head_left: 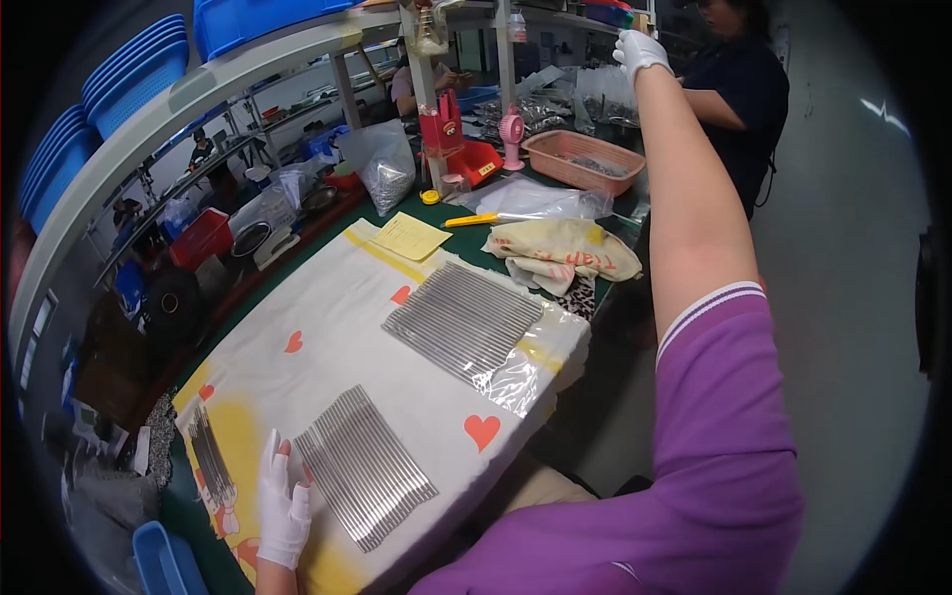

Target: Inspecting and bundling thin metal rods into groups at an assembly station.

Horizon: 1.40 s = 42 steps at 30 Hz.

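Note:
My left hand (285,504), in a white glove with a bare fingertip showing, lies on the patterned cloth (337,342) with its fingers apart. It is beside the left edge of a flat row of thin metal rods (367,466). To its left lies a smaller bunch of dark thin rods (209,456). A second row of metal rods (461,319) sits farther off, on clear plastic. My right arm stretches far up and forward. Its white-gloved hand (643,54) is by a shelf bin (607,13), fingers curled in; what they hold, if anything, is too small to make out.
A yellow paper (412,236), a yellow cutter knife (471,220) and a bundled cloth (565,248) lie at the far edge. Behind them stand a pink basket (585,161), a small pink fan (512,137) and a shelf post (424,99). A person (739,89) stands at the far right.

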Each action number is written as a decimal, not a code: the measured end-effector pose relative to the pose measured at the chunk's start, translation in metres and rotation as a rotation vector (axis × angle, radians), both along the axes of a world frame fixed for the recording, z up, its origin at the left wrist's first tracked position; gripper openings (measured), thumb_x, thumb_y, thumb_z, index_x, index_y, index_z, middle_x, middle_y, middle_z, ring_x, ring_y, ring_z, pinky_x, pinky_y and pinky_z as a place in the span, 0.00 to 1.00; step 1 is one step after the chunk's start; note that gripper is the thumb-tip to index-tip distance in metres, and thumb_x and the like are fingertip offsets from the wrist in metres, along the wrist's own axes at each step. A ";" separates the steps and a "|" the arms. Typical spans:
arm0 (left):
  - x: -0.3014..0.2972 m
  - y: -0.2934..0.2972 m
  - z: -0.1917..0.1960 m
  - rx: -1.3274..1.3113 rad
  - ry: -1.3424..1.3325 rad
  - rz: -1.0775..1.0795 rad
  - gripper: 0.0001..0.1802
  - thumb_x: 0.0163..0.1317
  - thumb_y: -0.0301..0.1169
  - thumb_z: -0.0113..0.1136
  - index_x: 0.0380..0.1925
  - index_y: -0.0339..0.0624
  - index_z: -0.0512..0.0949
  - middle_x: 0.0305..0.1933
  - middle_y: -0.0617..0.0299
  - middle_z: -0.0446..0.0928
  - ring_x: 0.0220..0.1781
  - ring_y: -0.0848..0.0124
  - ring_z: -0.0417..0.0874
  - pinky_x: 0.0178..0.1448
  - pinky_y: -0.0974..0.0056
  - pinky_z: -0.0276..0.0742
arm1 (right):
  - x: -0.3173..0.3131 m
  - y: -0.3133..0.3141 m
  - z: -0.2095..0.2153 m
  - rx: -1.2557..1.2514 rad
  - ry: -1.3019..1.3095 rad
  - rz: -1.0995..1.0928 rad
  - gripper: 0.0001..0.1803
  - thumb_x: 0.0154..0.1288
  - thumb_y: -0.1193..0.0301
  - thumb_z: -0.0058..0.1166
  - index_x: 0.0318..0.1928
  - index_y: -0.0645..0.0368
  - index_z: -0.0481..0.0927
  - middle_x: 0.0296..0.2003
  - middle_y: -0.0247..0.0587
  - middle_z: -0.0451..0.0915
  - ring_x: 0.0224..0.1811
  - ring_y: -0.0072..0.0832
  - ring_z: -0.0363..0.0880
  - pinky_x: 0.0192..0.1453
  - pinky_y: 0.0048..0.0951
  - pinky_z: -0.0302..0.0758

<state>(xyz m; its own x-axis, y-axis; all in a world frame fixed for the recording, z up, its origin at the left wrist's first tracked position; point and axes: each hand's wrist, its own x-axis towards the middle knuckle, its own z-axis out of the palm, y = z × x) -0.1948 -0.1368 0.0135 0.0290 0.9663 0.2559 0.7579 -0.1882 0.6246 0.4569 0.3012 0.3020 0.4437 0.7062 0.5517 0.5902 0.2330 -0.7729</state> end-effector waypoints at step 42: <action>-0.082 -0.053 -0.036 0.153 0.058 0.297 0.22 0.60 0.22 0.52 0.57 0.37 0.71 0.62 0.53 0.72 0.64 0.56 0.71 0.68 0.60 0.64 | -0.554 -0.315 -0.308 0.453 -1.093 1.933 0.39 0.59 0.47 0.49 0.65 0.60 0.66 0.66 0.53 0.62 0.69 0.54 0.58 0.74 0.52 0.50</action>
